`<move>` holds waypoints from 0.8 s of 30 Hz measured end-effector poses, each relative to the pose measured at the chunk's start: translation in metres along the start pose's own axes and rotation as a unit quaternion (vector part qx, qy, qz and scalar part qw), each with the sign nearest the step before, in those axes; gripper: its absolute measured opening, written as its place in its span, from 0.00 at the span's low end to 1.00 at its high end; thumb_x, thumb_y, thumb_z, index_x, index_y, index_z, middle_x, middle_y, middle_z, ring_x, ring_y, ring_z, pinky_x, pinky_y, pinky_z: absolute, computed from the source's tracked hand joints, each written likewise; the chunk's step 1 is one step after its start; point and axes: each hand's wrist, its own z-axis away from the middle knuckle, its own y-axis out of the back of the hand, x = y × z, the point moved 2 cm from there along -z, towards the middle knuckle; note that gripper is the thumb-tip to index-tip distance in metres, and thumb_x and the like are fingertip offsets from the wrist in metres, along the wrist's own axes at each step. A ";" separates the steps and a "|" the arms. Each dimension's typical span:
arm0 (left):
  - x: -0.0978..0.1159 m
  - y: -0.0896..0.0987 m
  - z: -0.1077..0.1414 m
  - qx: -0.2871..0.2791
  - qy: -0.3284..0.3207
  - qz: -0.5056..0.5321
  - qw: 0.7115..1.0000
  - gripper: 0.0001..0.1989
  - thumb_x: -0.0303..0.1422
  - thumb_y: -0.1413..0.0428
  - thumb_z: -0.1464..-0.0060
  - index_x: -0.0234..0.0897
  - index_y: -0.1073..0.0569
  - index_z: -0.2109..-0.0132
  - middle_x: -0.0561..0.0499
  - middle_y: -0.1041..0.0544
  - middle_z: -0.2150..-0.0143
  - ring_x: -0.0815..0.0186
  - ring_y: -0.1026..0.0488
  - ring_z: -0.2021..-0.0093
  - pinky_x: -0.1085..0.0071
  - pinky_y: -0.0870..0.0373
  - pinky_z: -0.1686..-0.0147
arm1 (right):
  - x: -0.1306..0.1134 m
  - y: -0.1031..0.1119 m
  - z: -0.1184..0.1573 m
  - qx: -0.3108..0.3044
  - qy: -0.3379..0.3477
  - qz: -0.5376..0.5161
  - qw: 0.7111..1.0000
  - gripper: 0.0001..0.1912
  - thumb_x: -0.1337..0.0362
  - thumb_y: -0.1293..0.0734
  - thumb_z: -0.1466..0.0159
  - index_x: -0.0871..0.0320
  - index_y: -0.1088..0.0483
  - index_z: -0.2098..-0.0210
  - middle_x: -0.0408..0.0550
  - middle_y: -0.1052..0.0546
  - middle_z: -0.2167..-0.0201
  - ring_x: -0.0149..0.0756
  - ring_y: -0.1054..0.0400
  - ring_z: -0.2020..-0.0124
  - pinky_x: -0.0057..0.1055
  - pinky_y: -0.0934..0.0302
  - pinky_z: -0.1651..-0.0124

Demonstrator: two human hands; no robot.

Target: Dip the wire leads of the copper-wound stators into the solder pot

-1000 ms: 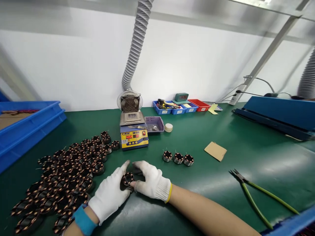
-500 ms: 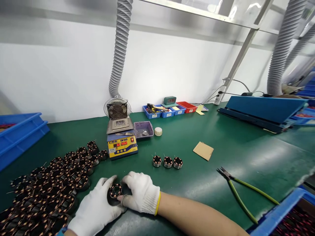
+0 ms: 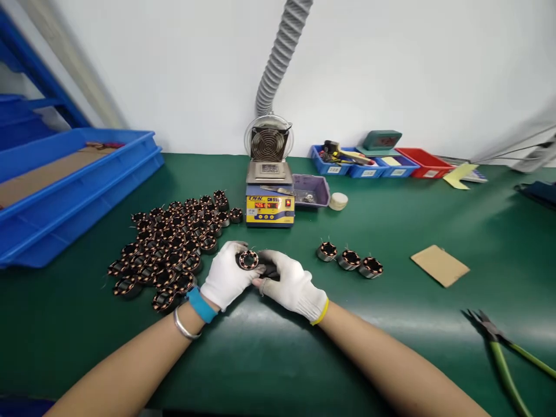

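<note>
A motor stator [image 3: 248, 260], a ring with copper windings, is held up with its winding face toward me. My left hand [image 3: 228, 277], in a white glove with dark finger areas, is closed around its left side and underside. My right hand [image 3: 292, 285], gloved alike with the thumb tip bare and a ring at the thumb, curls its fingers against the right side of the same stator. Left of my hands lies a crowd of similar stators [image 3: 174, 243]. Three more stators [image 3: 349, 259] stand in a slanting row to the right.
Behind my hands stands a yellow-and-blue solder pot unit [image 3: 270, 202] under a grey hose [image 3: 278, 58]. Beside it are a purple tray [image 3: 324, 191] and a round white tin [image 3: 338, 201]. Blue bins [image 3: 43, 220] stand left; cardboard [image 3: 440, 265] and green-handled cutters [image 3: 499, 347] lie right.
My view has swung left, so the bench appears shifted right. Both hands have moved closer together, and the stator has been lifted and tilted toward me.
</note>
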 end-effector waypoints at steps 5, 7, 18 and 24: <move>-0.002 -0.001 -0.002 0.006 -0.006 0.029 1.000 0.20 0.40 0.35 0.63 0.35 0.29 0.62 0.43 0.25 0.55 0.57 0.25 0.56 0.61 0.27 0.54 | 0.000 -0.005 -0.002 -0.005 -0.012 -0.051 0.999 0.31 0.60 0.28 0.47 0.55 0.34 0.44 0.49 0.26 0.51 0.42 0.30 0.54 0.40 0.34 0.50; -0.002 0.000 -0.001 0.007 -0.040 0.039 0.998 0.20 0.38 0.36 0.62 0.35 0.29 0.61 0.42 0.25 0.54 0.57 0.25 0.55 0.60 0.28 0.52 | 0.006 -0.007 -0.005 -0.010 -0.014 -0.119 0.993 0.31 0.59 0.29 0.46 0.57 0.35 0.44 0.51 0.25 0.52 0.41 0.29 0.56 0.38 0.32 0.54; -0.002 0.001 0.008 -0.035 -0.198 0.035 0.979 0.25 0.30 0.46 0.50 0.39 0.34 0.44 0.45 0.36 0.37 0.58 0.36 0.39 0.59 0.38 0.39 | 0.005 -0.004 -0.009 -0.058 -0.006 -0.340 0.939 0.27 0.55 0.30 0.46 0.60 0.34 0.50 0.50 0.24 0.59 0.35 0.30 0.64 0.33 0.33 0.63; 0.004 -0.001 0.011 -0.040 -0.145 0.047 0.988 0.38 0.31 0.43 0.53 0.35 0.46 0.35 0.40 0.39 0.35 0.56 0.41 0.35 0.58 0.38 0.38 | 0.009 -0.012 -0.006 0.029 -0.021 -0.368 0.929 0.30 0.61 0.29 0.49 0.58 0.36 0.48 0.51 0.25 0.55 0.38 0.29 0.56 0.38 0.32 0.52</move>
